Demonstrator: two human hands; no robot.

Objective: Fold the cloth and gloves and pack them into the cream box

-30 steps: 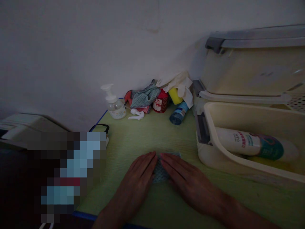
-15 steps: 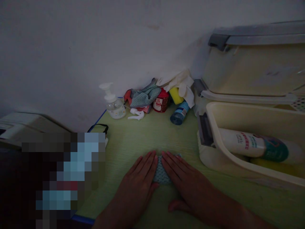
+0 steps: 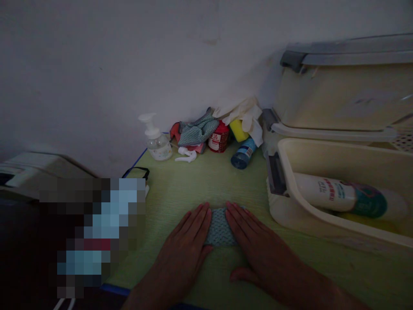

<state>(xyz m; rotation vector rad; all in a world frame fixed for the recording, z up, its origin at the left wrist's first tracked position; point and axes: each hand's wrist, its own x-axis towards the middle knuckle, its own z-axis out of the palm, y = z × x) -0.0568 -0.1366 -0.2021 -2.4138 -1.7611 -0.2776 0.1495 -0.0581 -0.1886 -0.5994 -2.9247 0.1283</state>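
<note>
A folded blue-green textured cloth (image 3: 220, 228) lies on the light green tabletop (image 3: 180, 189), near its front. My left hand (image 3: 187, 245) rests flat over the cloth's left end, fingers stretched out and pointing away from me. Over the right end lies my right hand (image 3: 258, 245), also flat, with its thumb spread out to the side on the table. The cloth's middle shows between the two hands; both its ends are hidden under my fingers.
Along the wall stand a pump bottle (image 3: 158, 144), a white pump head (image 3: 186, 155), crumpled cloths (image 3: 198, 131), a red container (image 3: 218, 140), white gloves (image 3: 247, 114), a yellow sponge (image 3: 238, 130) and a blue bottle (image 3: 243, 153). A cream bin (image 3: 309, 224) at right holds a white-and-teal bottle (image 3: 342, 193).
My hands have moved slightly apart, the right one more to the right. More of the cloth's middle shows between them. The view has shifted a little.
</note>
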